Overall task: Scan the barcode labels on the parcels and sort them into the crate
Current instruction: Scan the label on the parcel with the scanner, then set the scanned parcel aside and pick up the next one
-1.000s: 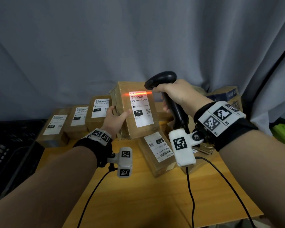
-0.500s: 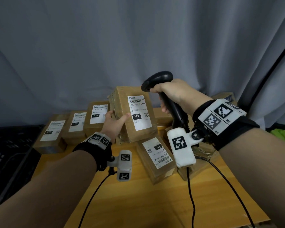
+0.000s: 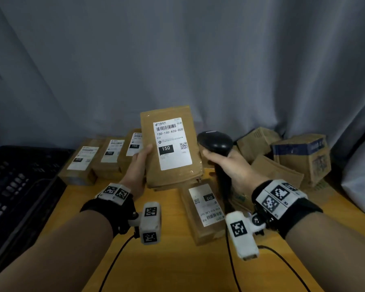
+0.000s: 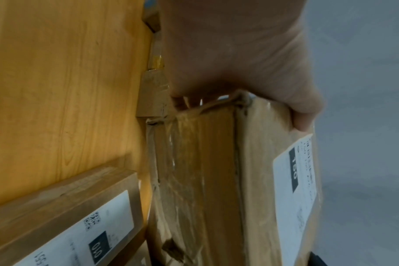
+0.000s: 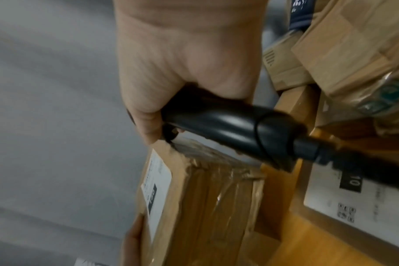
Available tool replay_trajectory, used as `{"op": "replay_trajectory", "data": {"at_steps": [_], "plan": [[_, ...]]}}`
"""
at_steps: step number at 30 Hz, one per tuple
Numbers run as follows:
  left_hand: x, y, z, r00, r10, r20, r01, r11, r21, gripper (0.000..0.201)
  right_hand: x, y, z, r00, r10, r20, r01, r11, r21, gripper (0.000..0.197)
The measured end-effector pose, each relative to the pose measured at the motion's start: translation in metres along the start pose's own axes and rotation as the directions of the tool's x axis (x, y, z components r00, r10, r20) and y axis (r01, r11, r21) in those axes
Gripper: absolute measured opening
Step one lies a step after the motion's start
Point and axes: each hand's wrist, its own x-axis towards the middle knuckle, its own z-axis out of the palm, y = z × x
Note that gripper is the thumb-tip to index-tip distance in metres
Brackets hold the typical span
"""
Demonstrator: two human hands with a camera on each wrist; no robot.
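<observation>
My left hand (image 3: 138, 165) clamped on the upright parcel (image 3: 173, 148) above the counter (image 3: 167, 266), label facing me, my right hand (image 3: 230, 167) wrapped round the scanner (image 3: 216, 143) just beside it, crate (image 3: 19, 186) far left

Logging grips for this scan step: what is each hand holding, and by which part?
Left hand grips the 150 parcel by its left edge. Right hand grips the scanner by its handle.
</observation>
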Motion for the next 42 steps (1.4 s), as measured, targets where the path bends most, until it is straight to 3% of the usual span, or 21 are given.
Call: {"op": "replay_trajectory", "data": {"at_steps": [2,3,5,8,11,13,16,18,20,25,28,30,32,34,36,38,40,42], "plan": [[-0.005,0.003,-0.003,0.997,0.001,0.082,0.002,0.999,-0.033,0.049,0.004,-0.003,0.008,0.999,-0.01,0.052,0.007,0.999,0.051,0.051],[-0.006,0.003,-0.007,0.991,-0.014,0.132,0.018,1.0,-0.023,0.044,0.007,-0.006,0.014,0.998,-0.016,0.063,0.01,0.996,0.087,0.045],[-0.01,0.005,-0.018,0.965,-0.108,0.239,0.102,0.994,0.038,0.053,0.015,-0.012,0.027,0.998,-0.028,0.062,0.02,0.991,0.129,0.036],[-0.009,0.005,-0.05,0.931,-0.19,0.312,0.166,0.981,0.1,0.067,0.029,-0.015,0.058,0.997,-0.072,0.035,0.066,0.989,0.135,0.04],[-0.004,0.014,-0.09,0.968,-0.122,0.217,0.111,0.992,0.063,0.074,0.044,-0.01,0.104,0.996,-0.08,0.023,0.075,0.983,0.168,0.039],[-0.002,0.025,-0.12,0.99,-0.063,0.127,0.055,0.996,0.071,0.068,0.056,-0.005,0.14,0.997,-0.081,0.01,0.078,0.979,0.189,0.035],[0.003,0.045,-0.169,0.999,-0.011,-0.038,0.015,0.995,0.096,0.05,0.071,0.005,0.193,0.994,-0.109,-0.028,0.112,0.984,0.135,0.037],[0.011,0.061,-0.2,0.993,0.01,-0.119,0.005,0.992,0.125,0.051,0.078,0.01,0.22,0.991,-0.123,-0.047,0.127,0.986,0.111,0.038],[0.021,0.071,-0.229,0.986,-0.002,-0.165,0.027,0.989,0.145,0.056,0.084,0.015,0.24,0.991,-0.123,-0.047,0.128,0.986,0.103,0.035],[0.049,0.08,-0.269,0.964,-0.203,-0.172,0.227,0.965,0.134,0.061,0.095,0.013,0.266,0.988,-0.146,-0.055,0.148,0.988,0.031,0.031],[0.069,0.077,-0.278,0.96,-0.163,-0.226,0.214,0.952,0.221,0.063,0.1,0.01,0.278,0.987,-0.157,-0.044,0.157,0.988,-0.007,0.032],[0.083,0.069,-0.284,0.939,-0.029,-0.342,0.197,0.861,0.469,0.075,0.102,0.012,0.283,0.987,-0.151,-0.044,0.15,0.988,-0.031,0.032],[0.092,0.06,-0.285,0.905,0.138,-0.402,0.241,0.613,0.752,0.073,0.104,0.016,0.286,0.989,-0.144,-0.039,0.142,0.989,-0.043,0.03],[0.092,0.053,-0.278,0.889,0.247,-0.385,0.257,0.427,0.867,0.076,0.106,0.019,0.287,0.991,-0.124,-0.043,0.122,0.992,-0.04,0.027],[0.088,0.05,-0.261,0.893,0.328,-0.307,0.2,0.322,0.925,0.089,0.109,0.021,0.287,0.992,-0.106,-0.063,0.104,0.994,-0.034,0.024],[0.087,0.048,-0.247,0.934,0.285,-0.214,0.145,0.245,0.959,0.098,0.112,0.022,0.287,0.991,-0.099,-0.085,0.096,0.995,-0.039,0.024],[0.089,0.047,-0.238,0.977,0.118,-0.18,0.164,0.136,0.977,0.107,0.116,0.024,0.287,0.99,-0.093,-0.103,0.089,0.995,-0.042,0.021],[0.096,0.047,-0.238,0.981,0.054,-0.187,0.182,0.093,0.979,0.113,0.119,0.027,0.287,0.99,-0.084,-0.112,0.08,0.996,-0.045,0.023]]}}
